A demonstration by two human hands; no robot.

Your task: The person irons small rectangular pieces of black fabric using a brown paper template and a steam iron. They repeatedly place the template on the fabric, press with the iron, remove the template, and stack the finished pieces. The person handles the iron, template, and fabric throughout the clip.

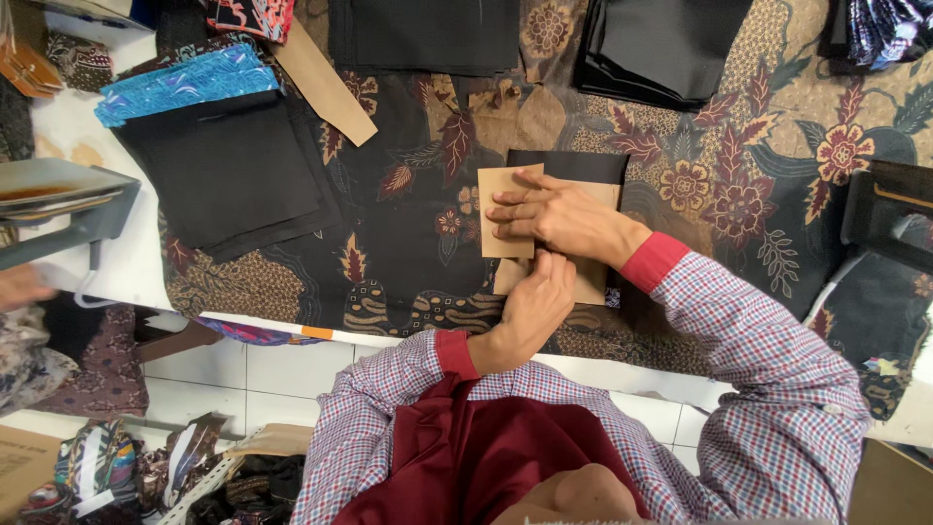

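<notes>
- At the far left edge, a grey tray-like metal part (58, 194) juts over the white table (126, 262), and a blurred hand of another person (19, 287) shows just below it.
- Near the top left lies a folded blue patterned cloth (185, 83), touching the upper edge of a stack of black fabric squares (228, 170).
- A long tan paper strip (326, 87) lies tilted just right of the blue cloth.
- A dark batik cloth with red and brown flowers (408, 224) covers most of the table under everything in the middle.
- The left hand (535, 301) comes up from the near edge; its fingers are curled and pressed together against the lower edge of the tan paper piece (501, 219), though whether it pinches the piece cannot be told.
- The tan paper piece lies at the middle of the table on a black fabric piece (573, 165), whose upper part shows above it.
- The right hand (549, 219) lies flat on the tan paper piece, fingers spread slightly and pointing left, pressing it down rather than gripping it.
- Both sleeves are red-and-blue checked with red cuffs (653, 261).
- Top right of centre sits another stack of black fabric (661, 49).
- At the right edge stands a dark machine part (889, 209).
</notes>
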